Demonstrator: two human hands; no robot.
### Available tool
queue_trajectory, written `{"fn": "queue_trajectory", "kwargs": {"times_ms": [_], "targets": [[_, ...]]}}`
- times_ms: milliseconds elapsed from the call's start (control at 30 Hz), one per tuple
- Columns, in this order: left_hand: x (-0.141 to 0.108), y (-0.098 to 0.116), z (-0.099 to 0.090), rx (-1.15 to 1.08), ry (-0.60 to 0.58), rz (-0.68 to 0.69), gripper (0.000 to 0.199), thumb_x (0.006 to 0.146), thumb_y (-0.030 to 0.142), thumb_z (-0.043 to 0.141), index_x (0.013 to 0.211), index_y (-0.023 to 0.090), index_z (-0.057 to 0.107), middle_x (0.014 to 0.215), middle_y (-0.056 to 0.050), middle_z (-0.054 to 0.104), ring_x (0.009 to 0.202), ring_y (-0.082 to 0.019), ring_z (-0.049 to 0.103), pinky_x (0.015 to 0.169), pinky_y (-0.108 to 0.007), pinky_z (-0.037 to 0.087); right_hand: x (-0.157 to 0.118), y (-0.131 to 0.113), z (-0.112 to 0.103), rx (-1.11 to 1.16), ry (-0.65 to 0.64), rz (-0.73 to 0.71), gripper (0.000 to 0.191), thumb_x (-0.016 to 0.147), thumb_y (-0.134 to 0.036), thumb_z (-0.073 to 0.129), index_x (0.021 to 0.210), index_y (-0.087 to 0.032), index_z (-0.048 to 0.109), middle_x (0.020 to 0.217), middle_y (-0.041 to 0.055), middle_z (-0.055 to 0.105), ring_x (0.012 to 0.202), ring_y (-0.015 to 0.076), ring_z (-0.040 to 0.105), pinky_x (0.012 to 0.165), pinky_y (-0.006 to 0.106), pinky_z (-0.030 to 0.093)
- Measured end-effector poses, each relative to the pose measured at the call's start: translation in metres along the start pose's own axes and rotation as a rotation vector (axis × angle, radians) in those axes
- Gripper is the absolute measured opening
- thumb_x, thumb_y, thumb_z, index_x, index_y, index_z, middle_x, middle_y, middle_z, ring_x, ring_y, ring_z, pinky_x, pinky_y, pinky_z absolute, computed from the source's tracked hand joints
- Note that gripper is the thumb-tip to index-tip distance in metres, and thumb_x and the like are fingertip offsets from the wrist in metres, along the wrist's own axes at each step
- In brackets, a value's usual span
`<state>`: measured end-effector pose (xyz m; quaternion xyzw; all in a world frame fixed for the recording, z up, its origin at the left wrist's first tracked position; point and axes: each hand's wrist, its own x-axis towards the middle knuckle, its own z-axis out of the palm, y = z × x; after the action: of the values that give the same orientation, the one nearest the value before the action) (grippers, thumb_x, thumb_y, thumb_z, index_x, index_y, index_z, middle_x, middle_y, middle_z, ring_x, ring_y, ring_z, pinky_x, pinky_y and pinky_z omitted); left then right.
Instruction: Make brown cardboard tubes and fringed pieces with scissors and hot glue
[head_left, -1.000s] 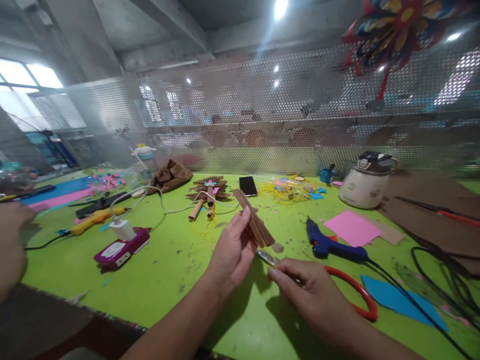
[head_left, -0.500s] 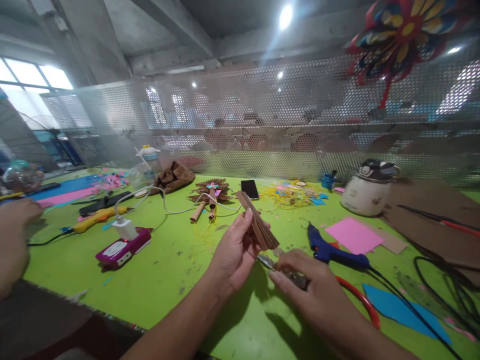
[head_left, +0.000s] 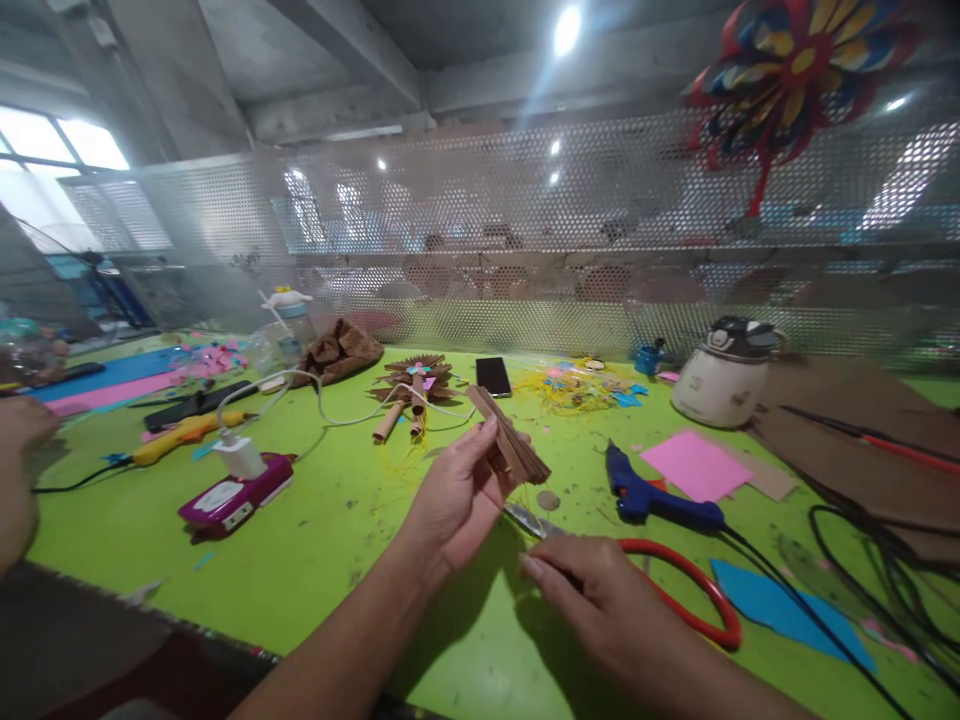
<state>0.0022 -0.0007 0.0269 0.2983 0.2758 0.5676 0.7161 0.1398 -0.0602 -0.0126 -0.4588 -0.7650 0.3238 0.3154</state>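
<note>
Folded brown paper (head_left: 514, 445), pleated like a fan, is pinched between the thumb and fingers of my left hand (head_left: 465, 490). My right hand (head_left: 592, 590) is closed just to the right, its thumb and fingers pressed together over the scissors' near part; what is between the fingertips is too small to tell. The scissors (head_left: 694, 590) lie on the green table, with red handles beyond my right hand and metal blades pointing toward my left hand. A thin yellow string hangs near my right fingertips. A small round brown disc (head_left: 548, 499) lies by the blades.
A blue glue gun (head_left: 652, 495), pink paper (head_left: 694, 465) and blue paper (head_left: 787, 608) are at right, near a white kettle (head_left: 724, 375). Behind are a phone (head_left: 493, 376) and brown paper figures (head_left: 416, 390). At left are a purple power strip (head_left: 236, 495) and another person's hand (head_left: 22, 440).
My right hand has moved down and slightly away from the folded paper, uncovering more of the scissors and the brown disc. The view has shifted slightly.
</note>
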Motion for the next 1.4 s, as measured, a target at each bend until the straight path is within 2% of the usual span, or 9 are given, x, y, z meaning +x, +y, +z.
{"fn": "queue_trajectory", "kwargs": {"times_ms": [200,367,500,700,833,933,1033,1233,1400], "targets": [[-0.001,0.003,-0.004,0.153,-0.106,-0.056,0.011,0.092,0.025,0.046,0.095,0.015,0.049,0.081,-0.007,0.067,0.065,-0.017,0.068,0.041,-0.018,0.049,0.009,0.017,-0.011,-0.184,0.072,-0.066,0.027,0.088,-0.02,0.046,0.065,-0.016,0.062,0.072,0.005,0.059,0.067,0.0161,0.051,0.06,0.028,0.035],[0.0,0.002,-0.006,0.169,-0.219,-0.086,0.013,0.094,0.028,0.04,0.097,0.016,0.043,0.088,-0.013,0.069,0.068,-0.023,0.071,0.037,-0.017,0.047,0.016,0.018,-0.02,-0.218,-0.03,-0.028,0.03,0.088,-0.017,0.045,0.063,-0.015,0.063,0.068,0.0038,0.062,0.065,0.015,0.054,0.062,0.026,0.038],[-0.001,0.0,-0.006,0.167,-0.274,-0.153,0.014,0.094,0.028,0.037,0.095,0.015,0.042,0.081,-0.013,0.069,0.063,-0.024,0.07,0.037,-0.021,0.049,0.016,0.02,-0.027,-0.212,0.076,-0.056,0.03,0.09,-0.02,0.044,0.074,-0.016,0.069,0.072,0.0052,0.064,0.068,0.0168,0.057,0.062,0.027,0.038],[-0.005,-0.003,-0.007,0.201,-0.423,-0.233,0.02,0.095,0.03,0.031,0.088,0.015,0.043,0.066,-0.012,0.069,0.048,-0.022,0.067,0.038,-0.024,0.05,0.021,0.031,-0.042,-0.321,0.24,-0.081,0.032,0.088,-0.018,0.048,0.061,-0.015,0.063,0.063,0.0038,0.057,0.066,0.0166,0.054,0.061,0.028,0.037],[-0.007,-0.002,-0.009,0.18,-0.534,-0.243,0.023,0.096,0.028,0.027,0.087,0.015,0.044,0.061,-0.012,0.068,0.043,-0.02,0.064,0.037,-0.023,0.048,0.021,0.029,-0.048,-0.326,0.21,-0.094,0.027,0.087,-0.016,0.049,0.066,-0.015,0.065,0.067,0.004,0.06,0.067,0.0162,0.055,0.063,0.028,0.039],[-0.008,-0.001,-0.009,0.154,-0.534,-0.226,0.023,0.096,0.025,0.026,0.086,0.016,0.044,0.06,-0.01,0.068,0.042,-0.019,0.064,0.037,-0.023,0.049,0.019,0.024,-0.056,-0.33,0.039,-0.092,0.025,0.085,-0.015,0.05,0.065,-0.016,0.066,0.072,0.0045,0.062,0.072,0.0166,0.057,0.066,0.028,0.042],[-0.008,-0.003,-0.007,0.173,-0.515,-0.211,0.022,0.096,0.025,0.026,0.087,0.016,0.044,0.061,-0.011,0.068,0.043,-0.019,0.064,0.039,-0.024,0.049,0.016,0.019,-0.072,-0.237,-0.053,-0.109,0.018,0.076,-0.008,0.055,0.08,-0.018,0.069,0.09,0.0049,0.066,0.087,0.0178,0.059,0.08,0.032,0.045],[-0.009,-0.015,-0.004,0.259,-0.437,-0.171,0.018,0.095,0.033,0.033,0.095,0.017,0.041,0.071,-0.013,0.07,0.057,-0.025,0.069,0.049,-0.031,0.053,0.004,-0.003,-0.09,-0.092,0.263,-0.193,0.018,0.078,-0.008,0.05,0.082,-0.021,0.063,0.094,0.0032,0.064,0.091,0.0181,0.059,0.082,0.034,0.046],[-0.008,-0.024,-0.004,0.239,-0.355,-0.162,0.016,0.091,0.03,0.046,0.097,0.015,0.047,0.075,-0.006,0.067,0.059,-0.019,0.068,0.05,-0.029,0.054,-0.001,-0.013,-0.065,-0.104,0.222,-0.356,0.025,0.088,-0.013,0.047,0.106,-0.022,0.061,0.103,0.0063,0.058,0.099,0.0175,0.054,0.085,0.034,0.044]]}}
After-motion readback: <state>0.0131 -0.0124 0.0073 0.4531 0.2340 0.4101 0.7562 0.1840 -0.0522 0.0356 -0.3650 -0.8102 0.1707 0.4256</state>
